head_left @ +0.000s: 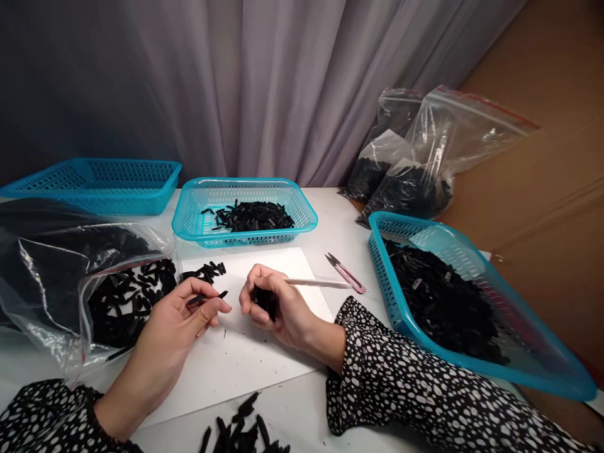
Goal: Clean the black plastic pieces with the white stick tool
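My left hand [182, 318] pinches a short, narrow black piece [195, 299] between thumb and fingers; its exact kind I cannot tell. Facing it, my right hand [283, 308] is curled around a clump of similar black pieces [265, 302], partly hidden by the fingers. A thin white stick-like tool [321, 283] sticks out behind the right hand toward the right; whether the hand grips it I cannot tell. Both hands are over a white sheet [226, 365] dotted with dark crumbs. Loose black pieces [205, 272] lie just beyond my left hand.
An open clear bag [87, 277] spills black pieces at left. Blue baskets stand at back left [165, 192], middle [189, 236] and right [396, 302]; the latter two hold black pieces. Pink thread snips [346, 274] lie near the right basket. More pieces [243, 434] lie in front; filled zip bags [415, 182] lean behind.
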